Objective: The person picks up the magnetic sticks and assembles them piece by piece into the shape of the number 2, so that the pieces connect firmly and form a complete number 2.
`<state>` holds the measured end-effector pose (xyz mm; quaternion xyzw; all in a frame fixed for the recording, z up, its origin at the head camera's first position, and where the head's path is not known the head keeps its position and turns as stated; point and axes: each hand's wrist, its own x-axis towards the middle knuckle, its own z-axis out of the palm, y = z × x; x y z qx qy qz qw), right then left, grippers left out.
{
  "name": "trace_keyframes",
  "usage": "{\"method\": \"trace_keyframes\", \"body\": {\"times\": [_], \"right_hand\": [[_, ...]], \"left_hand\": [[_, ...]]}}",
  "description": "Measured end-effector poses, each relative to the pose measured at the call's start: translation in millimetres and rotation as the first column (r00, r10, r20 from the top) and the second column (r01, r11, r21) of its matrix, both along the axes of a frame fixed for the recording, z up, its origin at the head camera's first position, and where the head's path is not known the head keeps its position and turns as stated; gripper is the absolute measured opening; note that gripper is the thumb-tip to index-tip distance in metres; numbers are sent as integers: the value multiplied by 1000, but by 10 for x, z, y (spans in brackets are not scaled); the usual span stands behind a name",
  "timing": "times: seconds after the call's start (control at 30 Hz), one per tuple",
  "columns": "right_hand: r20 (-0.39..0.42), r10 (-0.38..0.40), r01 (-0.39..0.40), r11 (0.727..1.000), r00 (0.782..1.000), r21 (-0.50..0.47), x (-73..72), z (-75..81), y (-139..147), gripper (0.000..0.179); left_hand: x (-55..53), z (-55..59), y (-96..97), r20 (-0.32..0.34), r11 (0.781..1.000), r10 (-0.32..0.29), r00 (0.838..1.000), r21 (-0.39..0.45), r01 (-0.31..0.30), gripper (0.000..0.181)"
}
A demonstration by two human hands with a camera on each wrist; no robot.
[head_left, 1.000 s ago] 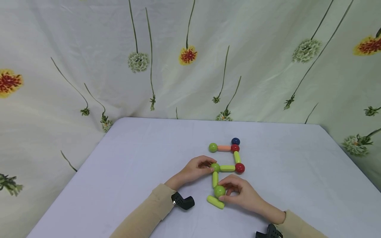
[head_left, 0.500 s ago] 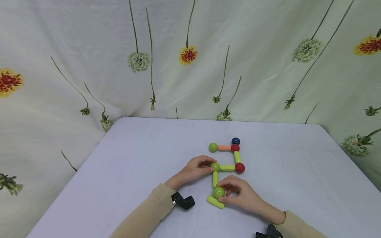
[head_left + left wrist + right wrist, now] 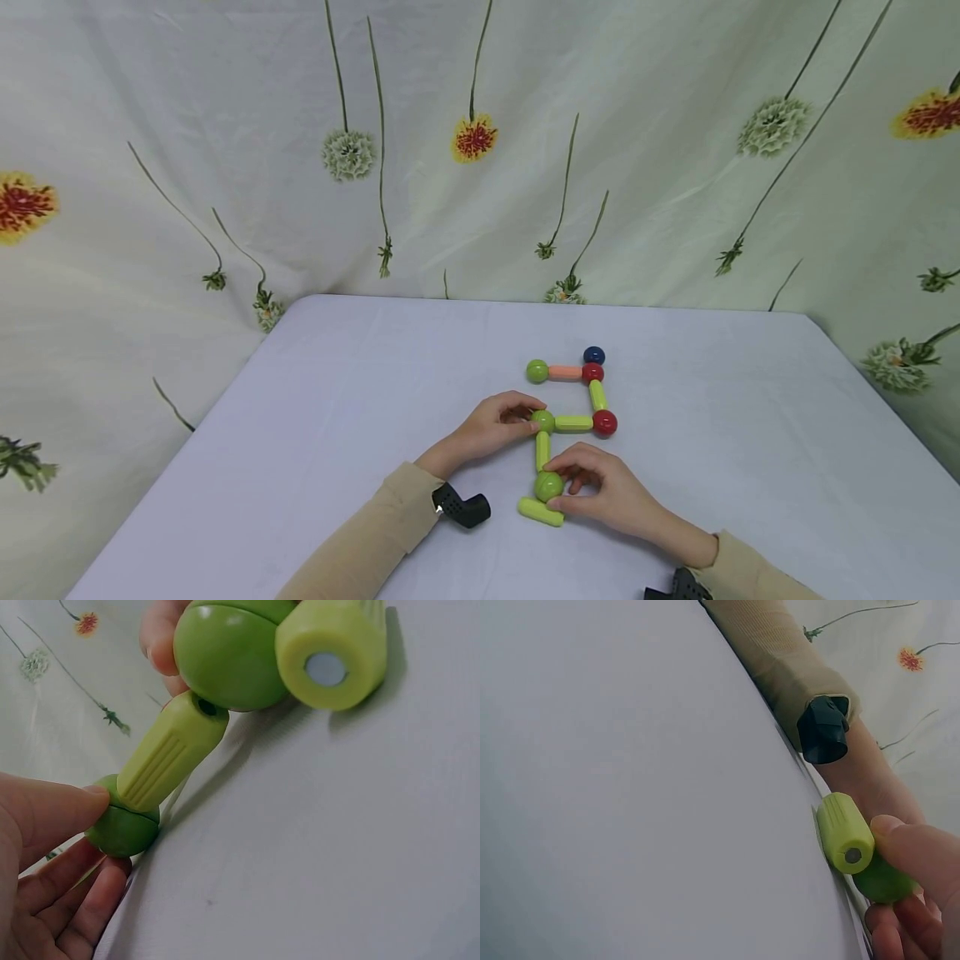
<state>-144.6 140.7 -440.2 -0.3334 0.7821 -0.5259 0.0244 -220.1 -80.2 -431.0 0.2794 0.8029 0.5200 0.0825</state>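
Note:
My left hand [image 3: 489, 429] pinches a green ball [image 3: 544, 422] at a corner of a magnetic stick-and-ball chain on the table. A lime rod [image 3: 543, 452] runs from that ball toward a nearer green ball [image 3: 549, 487], which my right hand [image 3: 609, 493] holds between thumb and fingers. Against the nearer ball lies another lime rod [image 3: 539, 512], set crosswise; its silver end [image 3: 326, 669] shows in the left wrist view. From the left hand's ball a further lime rod [image 3: 573, 424] leads right to a red ball [image 3: 604, 423].
Farther back, a lime rod [image 3: 597, 396] joins a second red ball [image 3: 592, 372]. A dark blue ball [image 3: 594, 356] sits behind it, and a salmon rod [image 3: 565, 373] links it to a green ball [image 3: 537, 371]. A flowered cloth [image 3: 660, 167] hangs beyond the white table [image 3: 360, 350].
The nearer green ball has shifted slightly left and toward me in my right hand. The crosswise lime rod has also moved a little left. My left hand keeps its place.

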Motion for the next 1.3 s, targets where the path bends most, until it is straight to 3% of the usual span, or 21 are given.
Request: {"method": "trace_keyframes", "body": {"times": [0.33, 0.6, 0.73, 0.9, 1.07, 1.1, 1.3], "right_hand": [[-11, -14, 14, 1000, 1000, 20, 18, 25, -12, 34], [-11, -11, 11, 1000, 1000, 15, 135, 290, -64, 31], [-8, -14, 15, 1000, 1000, 22, 152, 327, -68, 30], [-2, -13, 13, 1000, 1000, 24, 142, 301, -62, 30], [10, -19, 19, 999, 1000, 33, 46, 92, -21, 33], [19, -28, 28, 999, 999, 38, 29, 50, -15, 35], [128, -125, 119, 991, 984, 59, 59, 34, -32, 45]], "left_hand": [[1, 13, 5, -10, 1000, -3, 1000, -2, 3, 30], [-3, 14, 8, -8, 1000, -3, 1000, -7, 3, 30], [2, 17, 7, -9, 1000, -2, 1000, -9, 2, 29], [38, 68, 9, -15, 1000, -5, 1000, -4, 5, 30], [19, 45, 5, -7, 1000, 1, 1000, -9, -1, 29], [-11, -5, 1, -10, 1000, 1, 1000, -7, -1, 29], [-8, -13, 0, -16, 1000, -10, 1000, 4, 10, 29]]}}
